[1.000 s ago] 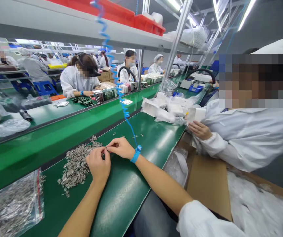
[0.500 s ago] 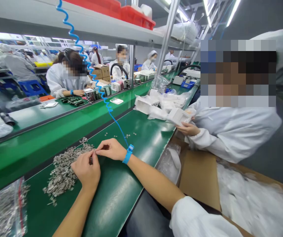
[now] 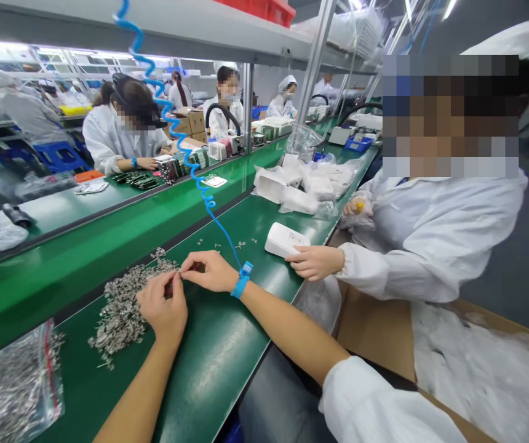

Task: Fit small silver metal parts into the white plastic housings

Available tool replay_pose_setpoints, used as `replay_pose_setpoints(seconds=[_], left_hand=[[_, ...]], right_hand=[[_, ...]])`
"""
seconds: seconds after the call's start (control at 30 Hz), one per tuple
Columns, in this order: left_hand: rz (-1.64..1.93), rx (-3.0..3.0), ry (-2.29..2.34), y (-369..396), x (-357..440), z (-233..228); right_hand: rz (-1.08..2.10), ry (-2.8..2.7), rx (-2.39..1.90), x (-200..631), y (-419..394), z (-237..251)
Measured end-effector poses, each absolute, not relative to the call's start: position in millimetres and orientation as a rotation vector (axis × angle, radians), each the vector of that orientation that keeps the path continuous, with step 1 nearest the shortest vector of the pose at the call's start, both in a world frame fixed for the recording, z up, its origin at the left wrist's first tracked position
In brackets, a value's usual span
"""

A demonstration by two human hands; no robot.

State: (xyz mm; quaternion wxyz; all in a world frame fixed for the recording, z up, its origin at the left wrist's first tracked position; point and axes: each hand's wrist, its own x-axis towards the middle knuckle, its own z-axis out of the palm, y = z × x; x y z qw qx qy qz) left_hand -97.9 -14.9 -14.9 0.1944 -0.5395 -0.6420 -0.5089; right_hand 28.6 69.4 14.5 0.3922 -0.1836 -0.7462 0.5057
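My left hand (image 3: 165, 301) and my right hand (image 3: 209, 271) meet over the green work surface (image 3: 218, 344), fingertips pinched together. Whatever lies between the fingertips is too small to make out. Beside and behind my left hand spreads a pile of small silvery metal parts (image 3: 121, 311). Several loose parts (image 3: 240, 245) of the same sort lie beyond my right hand. Around my right wrist sits a blue wrist strap (image 3: 241, 280), joined to a blue coiled cord (image 3: 186, 151) that hangs from above.
A clear zip bag of metal parts (image 3: 15, 381) lies at the lower left. On the right, a co-worker's hand (image 3: 317, 263) touches a white plastic housing (image 3: 285, 239). Bagged white housings (image 3: 296, 200) stand behind it. An open cardboard box (image 3: 375, 338) is beside the bench.
The co-worker has brought a white housing down onto the green surface, closer to my right hand. My hands stay pinched together in nearly the same place. The view has shifted slightly.
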Motion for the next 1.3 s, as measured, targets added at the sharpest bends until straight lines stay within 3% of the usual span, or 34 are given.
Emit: replay_pose_setpoints(seconds=[0.23, 0.37, 0.5, 0.6, 0.83, 1.3], left_hand=[[-1.312, -1.664, -1.667, -11, -98, -14], [-1.183, -1.817, -1.660, -16, -87, -13], [-1.084, -2.044, -1.647, -24, -65, -13], [-1.026, -2.226, -1.676, -30, -48, -14], [-0.983, -2.321, -1.897, -38, -37, -17], [-1.053, -2.419, -2.012, -29, -42, -19]], right_hand=[[0.719, -2.135, -0.646, 42, 62, 25], [0.334, -2.102, -0.939, 117, 49, 39], [0.041, -2.064, -1.504, 202, 48, 37], [0.072, -2.143, -1.636, 220, 45, 28], [0.493, -2.378, -1.207, 165, 26, 36], [0.217, -2.767, -0.987, 129, 53, 40]])
